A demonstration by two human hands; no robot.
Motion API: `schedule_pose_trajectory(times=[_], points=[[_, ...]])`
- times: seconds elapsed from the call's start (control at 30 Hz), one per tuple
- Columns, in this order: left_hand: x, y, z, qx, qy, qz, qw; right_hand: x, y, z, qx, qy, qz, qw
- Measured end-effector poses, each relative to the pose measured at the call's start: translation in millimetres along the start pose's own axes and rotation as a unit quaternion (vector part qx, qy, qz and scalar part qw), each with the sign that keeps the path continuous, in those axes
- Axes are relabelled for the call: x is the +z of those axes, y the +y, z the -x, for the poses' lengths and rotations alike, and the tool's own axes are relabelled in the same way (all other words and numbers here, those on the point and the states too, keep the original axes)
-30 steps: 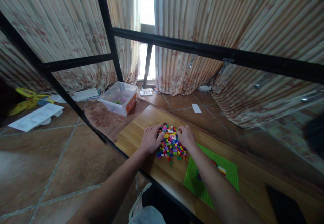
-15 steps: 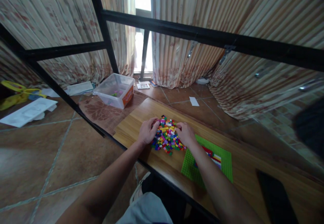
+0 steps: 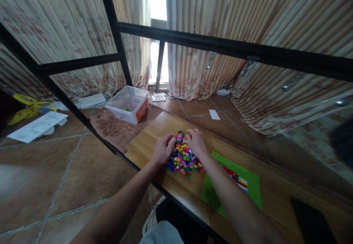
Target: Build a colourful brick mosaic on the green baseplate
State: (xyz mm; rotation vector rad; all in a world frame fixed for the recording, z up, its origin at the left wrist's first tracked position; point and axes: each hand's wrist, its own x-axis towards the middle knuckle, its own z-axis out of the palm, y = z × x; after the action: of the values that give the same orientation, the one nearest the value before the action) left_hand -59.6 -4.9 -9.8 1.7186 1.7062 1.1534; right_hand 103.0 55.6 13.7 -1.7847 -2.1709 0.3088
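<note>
A heap of small multicoloured toy building bricks (image 3: 182, 160) lies on the wooden table between my two hands. My left hand (image 3: 163, 149) rests at the heap's left side, its fingers curved and its thumb apart from them; no brick shows in it. Over the far right part of the heap, my right hand (image 3: 196, 142) bends its fingers down with thumb and fingertips close together; whatever is between them is too small to make out. Under my right forearm lies a green studded baseplate (image 3: 252, 187), partly hidden, bearing rows of red, white and purple bricks (image 3: 240, 180).
The narrow wooden table (image 3: 149, 135) has a dark flat object (image 3: 311, 218) at its right end. On the floor beyond stands a clear plastic bin (image 3: 127, 104) with some bricks inside. A black metal frame (image 3: 193, 39) crosses in front of the curtains.
My right hand has moved a little left and away from me, over the heap's far part. The left hand stays beside the heap. The whole view has shifted slightly.
</note>
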Motion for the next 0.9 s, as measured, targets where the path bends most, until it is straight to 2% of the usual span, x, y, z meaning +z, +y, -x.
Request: schedule_pose_trajectory(times=[0.2,0.37,0.57,0.63,0.67,0.73,0.77,0.83,0.9], points=[[1,-4,-1,-0.007,0.004,0.008,1.000,12,-31,-27,0.031,-0.018,0.003,0.999],[0,-4,-1,-0.006,0.001,0.002,1.000,13,-41,-34,0.067,-0.028,-0.014,0.997],[-2,-4,-2,-0.007,0.003,0.012,1.000,-5,-35,-15,0.074,0.013,-0.083,0.994],[-2,-3,-2,-0.009,0.005,0.018,1.000,-10,-30,3,0.085,0.052,-0.162,0.982],[-2,-3,-2,-0.009,0.007,0.021,1.000,-12,-27,14,0.096,0.079,-0.244,0.962],[-2,-2,-2,-0.008,0.011,0.021,1.000,-14,-22,42,0.141,0.110,-0.436,0.882],[-2,-2,-2,-0.008,0.013,0.020,1.000,-14,-20,58,0.159,0.096,-0.511,0.840],[-2,-2,-2,-0.010,0.018,0.019,1.000,-15,-17,90,0.186,0.066,-0.610,0.768],[-2,-2,-2,-0.013,0.019,0.019,1.000,-16,-15,120,0.218,0.047,-0.661,0.717]])
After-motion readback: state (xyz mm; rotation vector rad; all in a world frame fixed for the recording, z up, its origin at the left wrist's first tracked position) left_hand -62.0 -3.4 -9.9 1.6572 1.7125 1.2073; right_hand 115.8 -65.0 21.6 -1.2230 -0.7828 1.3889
